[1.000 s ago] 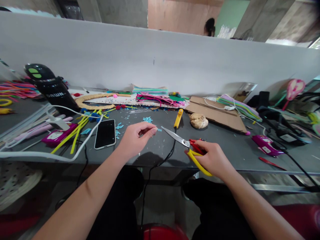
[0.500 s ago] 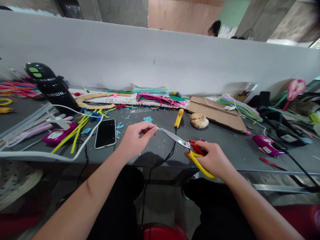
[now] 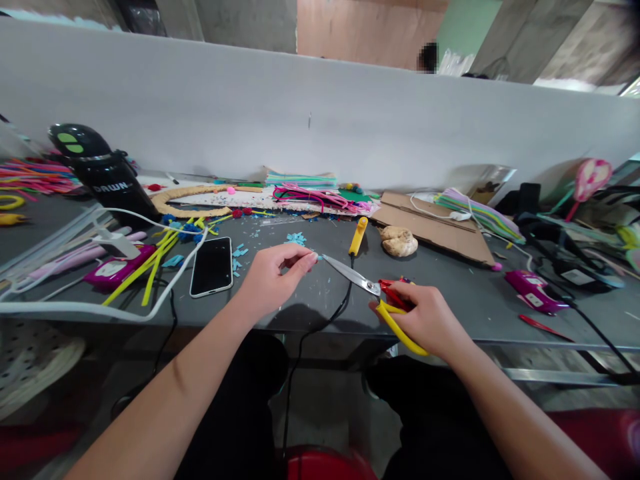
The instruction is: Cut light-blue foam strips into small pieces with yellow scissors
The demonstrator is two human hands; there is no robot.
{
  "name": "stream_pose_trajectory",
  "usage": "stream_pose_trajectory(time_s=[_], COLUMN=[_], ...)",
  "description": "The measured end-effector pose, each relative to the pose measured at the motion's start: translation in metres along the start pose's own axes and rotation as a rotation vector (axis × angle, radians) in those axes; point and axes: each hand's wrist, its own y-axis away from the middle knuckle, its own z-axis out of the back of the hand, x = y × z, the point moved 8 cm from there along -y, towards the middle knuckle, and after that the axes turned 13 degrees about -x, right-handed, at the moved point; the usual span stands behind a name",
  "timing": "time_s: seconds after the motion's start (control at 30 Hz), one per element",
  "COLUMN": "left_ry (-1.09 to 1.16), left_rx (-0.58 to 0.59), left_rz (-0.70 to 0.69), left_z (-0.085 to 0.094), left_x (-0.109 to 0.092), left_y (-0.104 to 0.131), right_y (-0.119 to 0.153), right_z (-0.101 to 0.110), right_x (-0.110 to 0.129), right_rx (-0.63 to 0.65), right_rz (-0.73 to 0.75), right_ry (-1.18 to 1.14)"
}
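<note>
My left hand [image 3: 277, 277] pinches a tiny blue piece [image 3: 320, 257] between thumb and fingertips, above the grey table. In my right hand [image 3: 425, 313] are scissors [image 3: 356, 277] with yellow and red handles, their blades pointing left with the tips just beside the blue piece. Beyond my left hand lie small blue scraps [image 3: 296, 238], with more of them beside a phone [image 3: 212, 267]. A yellow-handled tool [image 3: 358, 235] with a black cord rests behind the blades, and a pale lumpy object [image 3: 399, 241] sits to its right.
A black bottle [image 3: 107, 177], yellow stems [image 3: 145, 263] and a white cable [image 3: 160, 303] are on the left. Cardboard [image 3: 435, 230] and pink bundles [image 3: 325, 198] lie at the back. A purple device [image 3: 535, 291] and red tweezers-like item [image 3: 545, 328] are on the right.
The scissor tips have parted slightly from the blue piece, and less of it shows past my left fingertips. Both hands are in nearly the same place.
</note>
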Motion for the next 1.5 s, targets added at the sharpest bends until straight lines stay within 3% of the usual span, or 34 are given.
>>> stream_pose_trajectory(time_s=[1.5], left_ry=[-0.042], left_rx=[-0.002], left_rz=[-0.020], left_z=[0.0017], left_x=[0.0012], left_y=[-0.0006], right_y=[0.0001], right_z=[-0.0018], right_x=[-0.0015], right_rx=[-0.013], right_rz=[0.073], right_ry=[-0.005])
